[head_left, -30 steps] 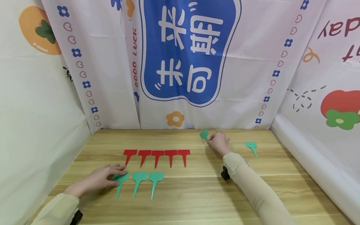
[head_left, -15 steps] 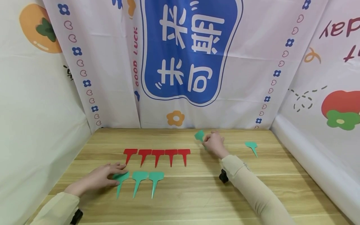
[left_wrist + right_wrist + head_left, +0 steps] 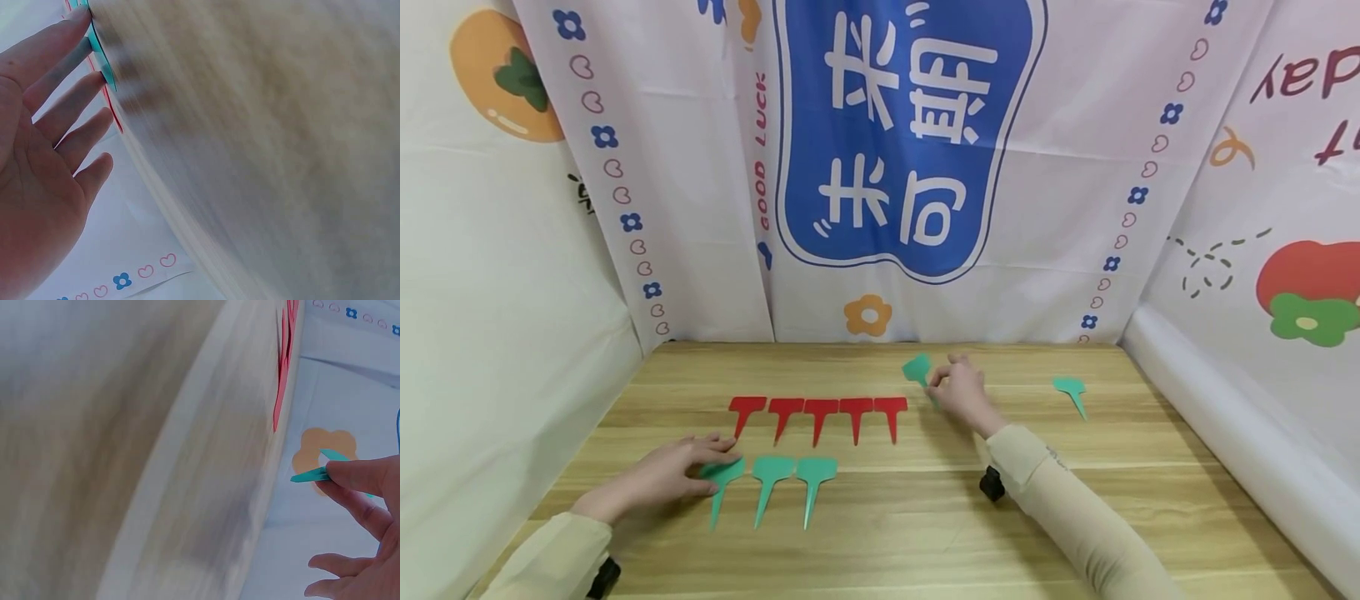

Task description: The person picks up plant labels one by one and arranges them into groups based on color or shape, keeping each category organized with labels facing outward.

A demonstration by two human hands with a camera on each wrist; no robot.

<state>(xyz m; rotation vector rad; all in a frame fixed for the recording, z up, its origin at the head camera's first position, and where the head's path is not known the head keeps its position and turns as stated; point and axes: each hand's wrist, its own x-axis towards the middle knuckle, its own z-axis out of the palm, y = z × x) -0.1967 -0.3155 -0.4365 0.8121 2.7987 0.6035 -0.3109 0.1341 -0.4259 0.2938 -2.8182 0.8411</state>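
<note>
Between thumb and index finger my right hand (image 3: 962,397) pinches a green T-shaped plant label (image 3: 917,367), its broad head pointing up and left. In the right wrist view the pinched label (image 3: 309,475) is off the table. At the near left, my left hand (image 3: 664,472) rests with extended fingers touching the leftmost green plant label (image 3: 725,472). Two more green labels, a middle one (image 3: 772,471) and a right one (image 3: 816,472), continue that row. Behind them lies a row of several red plant labels (image 3: 822,407).
A single green label (image 3: 1070,386) lies at the far right of the wooden table (image 3: 925,533). A printed cloth (image 3: 1060,200) rises behind the table's back edge, with white cloth walls at both sides.
My right hand has moved left and slightly toward me across the back of the table, carrying the green plant label. The left hand stays in place.
</note>
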